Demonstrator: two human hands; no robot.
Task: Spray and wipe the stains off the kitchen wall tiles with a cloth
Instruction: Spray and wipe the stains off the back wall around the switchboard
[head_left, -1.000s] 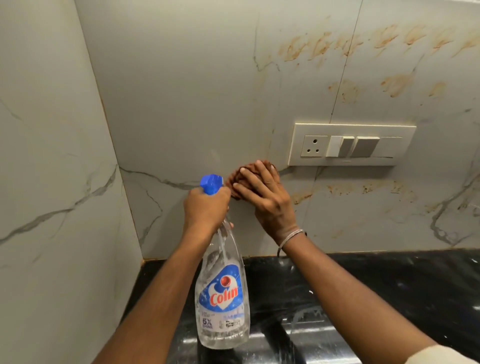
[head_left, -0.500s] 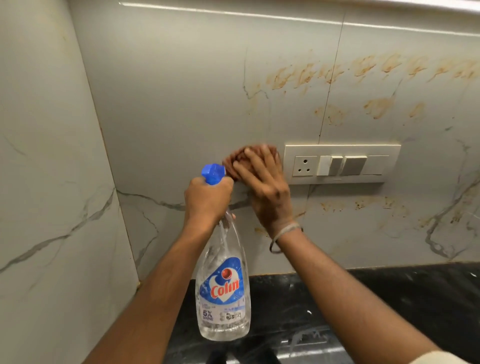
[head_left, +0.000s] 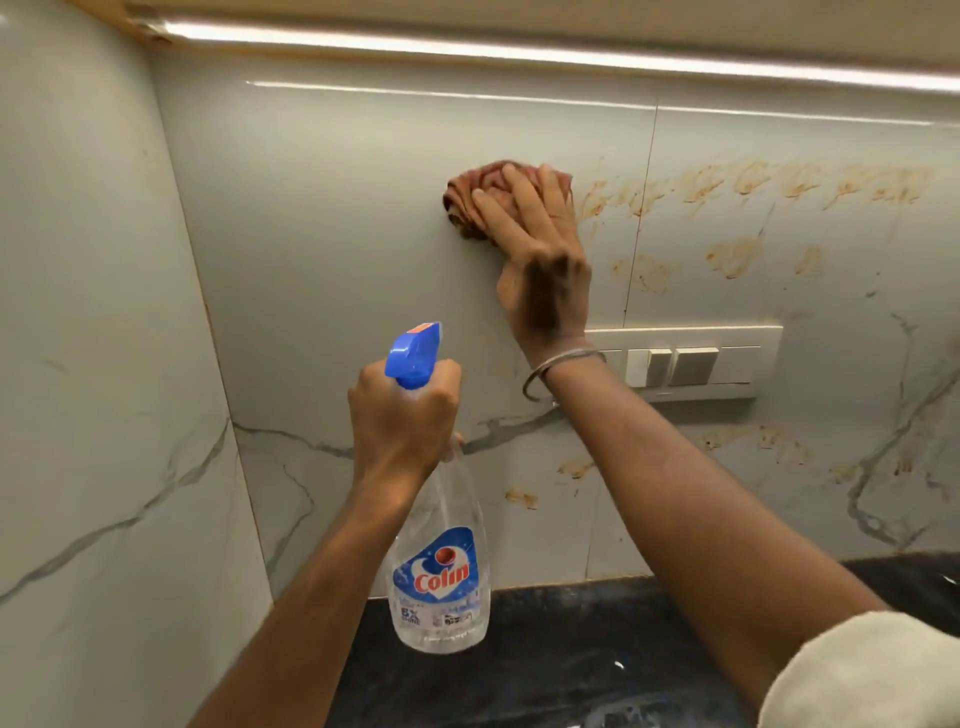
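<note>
Bright light strip (head_left: 519, 52) glares overhead; edges bow.

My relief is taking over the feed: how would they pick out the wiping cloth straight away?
Start at the white switch panel on the back wall tiles. Above and left of it, the right hand presses flat on the cloth. It is the crumpled reddish-brown wad against the tile, solid and bunched, just left of the smeared orange-brown stains.

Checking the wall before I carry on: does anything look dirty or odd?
Yes: orange-brown stains smear the tiles right of the cloth, and more sit below the switch plate.
</note>
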